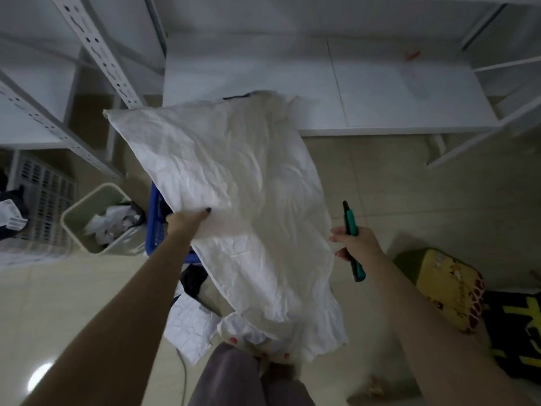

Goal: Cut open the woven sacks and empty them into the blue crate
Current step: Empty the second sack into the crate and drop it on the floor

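Observation:
A large crumpled white woven sack (234,183) hangs limp in mid-air in front of me, stretching from the white table down to my knees. My left hand (187,219) grips its left edge, thumb on top. Most of the blue crate (155,227) is hidden beneath the sack; only its left wall shows. My right hand (354,244) is off to the sack's right, apart from it, and holds a green-handled cutter (352,238) with its dark tip pointing up.
A pale bin (96,212) with crumpled paper stands left of the crate, with grey slotted crates (46,194) and white metal shelving (99,54) behind. A white table (380,92) lies ahead. Loose white paper (190,326) lies by my feet. A yellow patterned cushion (448,288) sits right.

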{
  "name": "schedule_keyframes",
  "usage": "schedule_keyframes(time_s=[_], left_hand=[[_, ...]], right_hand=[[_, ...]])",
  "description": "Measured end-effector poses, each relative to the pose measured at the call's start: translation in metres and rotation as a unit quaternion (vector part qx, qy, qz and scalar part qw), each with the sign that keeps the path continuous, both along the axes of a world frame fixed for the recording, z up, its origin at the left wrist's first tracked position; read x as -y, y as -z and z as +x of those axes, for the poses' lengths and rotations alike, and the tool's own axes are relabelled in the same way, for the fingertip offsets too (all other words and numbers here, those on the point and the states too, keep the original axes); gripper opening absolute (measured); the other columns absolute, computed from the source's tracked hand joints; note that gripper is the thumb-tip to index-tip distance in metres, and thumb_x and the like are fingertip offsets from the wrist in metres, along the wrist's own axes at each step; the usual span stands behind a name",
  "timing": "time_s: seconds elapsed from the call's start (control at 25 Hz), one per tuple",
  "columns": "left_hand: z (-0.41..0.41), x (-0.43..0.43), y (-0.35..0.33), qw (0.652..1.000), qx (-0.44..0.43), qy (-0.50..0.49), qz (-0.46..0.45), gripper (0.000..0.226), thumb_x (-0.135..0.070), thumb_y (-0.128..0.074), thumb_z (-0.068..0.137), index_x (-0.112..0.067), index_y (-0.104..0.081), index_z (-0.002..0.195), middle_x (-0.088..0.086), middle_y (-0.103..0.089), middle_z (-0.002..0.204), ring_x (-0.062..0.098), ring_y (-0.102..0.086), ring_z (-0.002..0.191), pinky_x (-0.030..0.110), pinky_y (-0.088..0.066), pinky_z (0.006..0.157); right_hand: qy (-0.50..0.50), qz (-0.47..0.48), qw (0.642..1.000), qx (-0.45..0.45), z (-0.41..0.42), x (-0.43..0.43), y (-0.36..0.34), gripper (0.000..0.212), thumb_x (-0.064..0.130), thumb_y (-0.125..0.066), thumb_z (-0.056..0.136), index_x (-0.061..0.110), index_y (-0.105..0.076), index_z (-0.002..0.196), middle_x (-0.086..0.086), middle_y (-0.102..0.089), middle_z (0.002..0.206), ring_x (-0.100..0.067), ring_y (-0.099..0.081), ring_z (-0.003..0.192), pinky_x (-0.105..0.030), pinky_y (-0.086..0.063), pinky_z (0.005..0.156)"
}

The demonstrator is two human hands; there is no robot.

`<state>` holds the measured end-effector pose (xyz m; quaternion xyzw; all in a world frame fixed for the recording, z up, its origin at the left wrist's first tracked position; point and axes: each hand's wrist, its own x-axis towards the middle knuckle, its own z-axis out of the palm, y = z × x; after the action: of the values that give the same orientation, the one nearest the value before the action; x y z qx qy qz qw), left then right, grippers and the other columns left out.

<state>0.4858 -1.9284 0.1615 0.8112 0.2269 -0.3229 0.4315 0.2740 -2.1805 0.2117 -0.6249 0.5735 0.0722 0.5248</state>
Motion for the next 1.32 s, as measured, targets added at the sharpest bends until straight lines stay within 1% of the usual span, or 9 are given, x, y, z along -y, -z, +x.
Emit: schedule_keyframes(time_s=[0.08, 0.24, 0.48, 0.64, 0.76, 0.96, 1.12, 1.2, 1.32], left_hand=[[-0.028, -0.012, 0.030, 0.998, -0.032, -0.048, 0.008, 0.085, -0.033, -0.077, 0.075, 0.006, -0.033, 0.136, 0.019, -0.047, 0.134, 0.036, -0.049, 0.118, 0.043, -0.044, 0.098], [-0.066, -0.039, 0.082, 0.995, -0.068, -0.072, -0.025, 0.053, -0.020, -0.074, 0.079, 0.007, -0.054, 0.119, 0.021, -0.058, 0.123, 0.035, -0.057, 0.105, 0.044, -0.047, 0.095], [-0.104, -0.039, 0.103, 0.993, -0.083, -0.056, -0.068, 0.053, -0.017, -0.073, 0.080, 0.007, -0.053, 0.123, 0.019, -0.057, 0.126, 0.036, -0.053, 0.114, 0.045, -0.043, 0.100], [-0.144, -0.035, 0.126, 0.989, -0.120, -0.059, -0.055, 0.047, -0.022, -0.058, 0.093, 0.007, -0.049, 0.128, 0.022, -0.054, 0.128, 0.039, -0.049, 0.119, 0.041, -0.041, 0.084], [-0.148, -0.046, 0.127, 0.994, -0.044, -0.098, 0.025, 0.043, -0.025, -0.044, 0.098, 0.006, -0.049, 0.127, 0.026, -0.052, 0.129, 0.040, -0.049, 0.119, 0.040, -0.042, 0.093], [-0.116, -0.089, 0.134, 0.955, 0.076, -0.230, 0.169, 0.045, -0.033, -0.040, 0.097, 0.005, -0.057, 0.116, 0.032, -0.057, 0.115, 0.047, -0.054, 0.105, 0.051, -0.047, 0.089], [-0.092, -0.082, 0.145, 0.928, 0.117, -0.290, 0.201, 0.030, -0.024, -0.040, 0.097, 0.002, -0.055, 0.101, 0.026, -0.053, 0.125, 0.038, -0.051, 0.115, 0.040, -0.041, 0.093], [-0.094, -0.079, 0.151, 0.911, 0.107, -0.346, 0.199, 0.038, -0.029, -0.046, 0.094, -0.003, -0.047, 0.122, 0.018, -0.048, 0.133, 0.029, -0.047, 0.123, 0.038, -0.038, 0.101], [-0.120, -0.067, 0.161, 0.932, 0.101, -0.313, 0.152, 0.057, -0.042, -0.051, 0.090, -0.003, -0.041, 0.131, 0.014, -0.049, 0.132, 0.028, -0.048, 0.120, 0.036, -0.038, 0.101]], right_hand=[[-0.014, -0.005, 1.000, -0.010, 0.005, -0.002, 0.011, 0.013, 0.003, -0.063, 0.087, 0.010, -0.066, 0.098, -0.006, -0.065, 0.080, -0.015, -0.057, 0.051, -0.019, -0.047, 0.045], [-0.048, -0.006, 0.998, -0.041, 0.007, -0.007, 0.035, 0.014, 0.005, -0.059, 0.089, 0.010, -0.066, 0.100, -0.001, -0.064, 0.078, -0.014, -0.058, 0.053, -0.018, -0.047, 0.046], [-0.080, -0.006, 0.995, -0.051, 0.002, -0.001, 0.068, 0.014, 0.006, -0.057, 0.091, 0.009, -0.065, 0.102, -0.002, -0.066, 0.084, -0.013, -0.059, 0.053, -0.017, -0.048, 0.046], [-0.094, 0.002, 0.994, -0.062, -0.007, 0.001, 0.105, 0.014, 0.007, -0.051, 0.094, 0.007, -0.062, 0.102, -0.004, -0.066, 0.088, -0.014, -0.060, 0.055, -0.016, -0.047, 0.043], [-0.123, 0.014, 0.989, -0.078, -0.018, 0.003, 0.124, 0.013, 0.009, -0.052, 0.094, 0.008, -0.062, 0.102, -0.006, -0.067, 0.091, -0.014, -0.060, 0.053, -0.018, -0.045, 0.044], [-0.139, -0.026, 0.984, -0.104, -0.019, 0.021, 0.145, 0.018, 0.012, -0.053, 0.095, 0.002, -0.061, 0.107, -0.009, -0.070, 0.094, -0.015, -0.048, 0.047, -0.023, -0.043, 0.045], [-0.098, -0.074, 0.990, -0.067, 0.005, 0.032, 0.178, 0.027, 0.017, -0.054, 0.095, -0.002, -0.060, 0.112, -0.012, -0.065, 0.092, -0.015, -0.057, 0.058, -0.021, -0.053, 0.053], [-0.091, -0.088, 0.990, -0.068, 0.017, 0.034, 0.194, 0.033, 0.022, -0.053, 0.096, -0.002, -0.059, 0.117, -0.014, -0.067, 0.095, -0.016, -0.060, 0.062, -0.029, -0.054, 0.063], [-0.064, -0.087, 0.993, -0.053, 0.031, 0.034, 0.213, 0.025, 0.025, -0.046, 0.099, 0.009, -0.056, 0.116, -0.011, -0.067, 0.090, -0.007, -0.058, 0.046, -0.019, -0.048, 0.051]])
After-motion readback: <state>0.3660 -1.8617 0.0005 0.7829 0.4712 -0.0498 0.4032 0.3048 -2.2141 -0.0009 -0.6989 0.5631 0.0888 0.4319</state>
